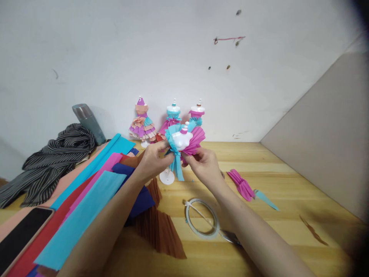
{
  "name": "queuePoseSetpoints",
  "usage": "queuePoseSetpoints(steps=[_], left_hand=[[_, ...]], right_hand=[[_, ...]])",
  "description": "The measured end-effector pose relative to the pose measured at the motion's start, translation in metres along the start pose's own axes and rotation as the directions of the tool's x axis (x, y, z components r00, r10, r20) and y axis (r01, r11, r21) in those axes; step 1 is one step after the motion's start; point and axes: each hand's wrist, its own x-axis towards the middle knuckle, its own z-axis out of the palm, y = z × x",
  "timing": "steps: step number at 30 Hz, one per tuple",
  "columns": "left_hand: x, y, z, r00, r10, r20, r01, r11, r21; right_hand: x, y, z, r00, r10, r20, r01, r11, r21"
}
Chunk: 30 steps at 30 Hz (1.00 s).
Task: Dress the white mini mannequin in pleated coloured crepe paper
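In the middle of the view is a small white dress form (181,141) with a pink band at its neck. My left hand (155,158) pinches light blue crepe paper (176,163) gathered at its left side, with strips hanging down. On the other side my right hand (204,163) has its fingers closed on fanned pink crepe paper (197,139). The fingertips are partly hidden behind the paper. Below the left hand, a round white stand base (167,177) shows on the table.
Three dressed forms, one in a ruffled dress (142,125), stand by the wall. Coloured paper sheets (83,219), a phone (21,240), striped cloth (57,157) and a bottle (89,123) lie left. Brown paper (161,231), a tape roll (201,232) and pink paper (241,185) lie nearer.
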Motion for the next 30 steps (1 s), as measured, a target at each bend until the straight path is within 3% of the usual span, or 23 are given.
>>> queuePoseSetpoints(steps=[7, 11, 15, 19, 24, 30], left_hand=[[-0.001, -0.010, 0.003, 0.998, -0.059, 0.007, 0.059, 0.994, -0.090], [-0.001, -0.018, 0.010, 0.998, -0.050, -0.043, 0.046, 0.995, -0.093], [-0.003, -0.014, 0.013, 0.995, -0.003, -0.095, 0.006, 0.999, 0.032], [-0.005, -0.004, 0.014, 0.989, 0.073, -0.130, -0.037, 0.966, 0.257], [-0.006, 0.005, 0.010, 0.995, 0.081, -0.066, -0.054, 0.941, 0.334], [-0.005, 0.011, 0.003, 0.998, 0.056, 0.033, -0.061, 0.981, 0.182]], right_hand=[[0.000, 0.000, 0.004, 0.999, 0.002, -0.034, -0.004, 0.999, -0.035], [0.001, -0.006, 0.002, 0.999, 0.004, -0.034, -0.007, 0.996, -0.087], [0.001, -0.014, -0.001, 1.000, -0.017, 0.009, 0.018, 0.981, -0.191], [0.000, -0.017, 0.000, 0.998, -0.040, -0.055, 0.024, 0.962, -0.271], [-0.002, -0.011, 0.001, 0.997, -0.041, -0.073, 0.019, 0.961, -0.278], [-0.003, -0.014, 0.000, 0.994, -0.079, -0.072, 0.050, 0.938, -0.344]])
